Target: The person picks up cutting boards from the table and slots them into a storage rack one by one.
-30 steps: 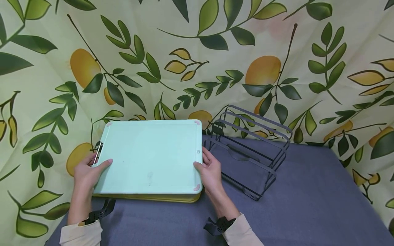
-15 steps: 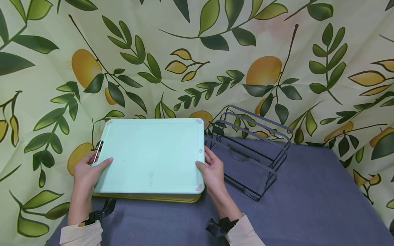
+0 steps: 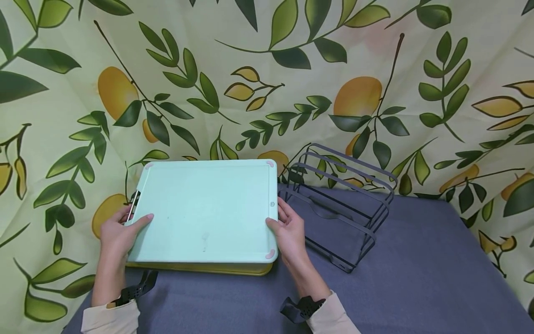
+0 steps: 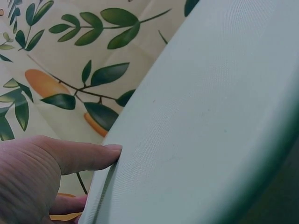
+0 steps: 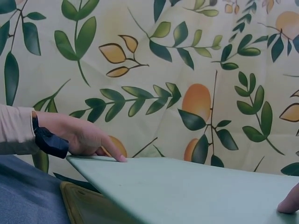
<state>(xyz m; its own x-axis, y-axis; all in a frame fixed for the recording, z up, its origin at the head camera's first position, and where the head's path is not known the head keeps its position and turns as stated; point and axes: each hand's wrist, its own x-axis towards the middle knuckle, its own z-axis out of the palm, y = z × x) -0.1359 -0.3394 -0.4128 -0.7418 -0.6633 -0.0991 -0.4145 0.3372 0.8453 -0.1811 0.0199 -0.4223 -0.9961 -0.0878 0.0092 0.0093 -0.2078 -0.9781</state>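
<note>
Grip: left hand (image 3: 118,232) and right hand (image 3: 288,230) are pinching opposite short edges of a mint board (image 3: 204,208), which is extending over a yellow-edged board (image 3: 200,268) above the blue tabletop (image 3: 425,269); whether the boards are touching is not showing clearly. Likely stiff, light and slippery, it is favouring opposed mid-edge holds.

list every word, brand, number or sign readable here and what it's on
No readable words, brands or numbers in any view.
Mint-green board: one small round mark near the right hand, too small to read.
Black wrist straps: no lettering can be made out.
Backdrop cloth: printed leaves and fruit, no lettering visible.
</note>
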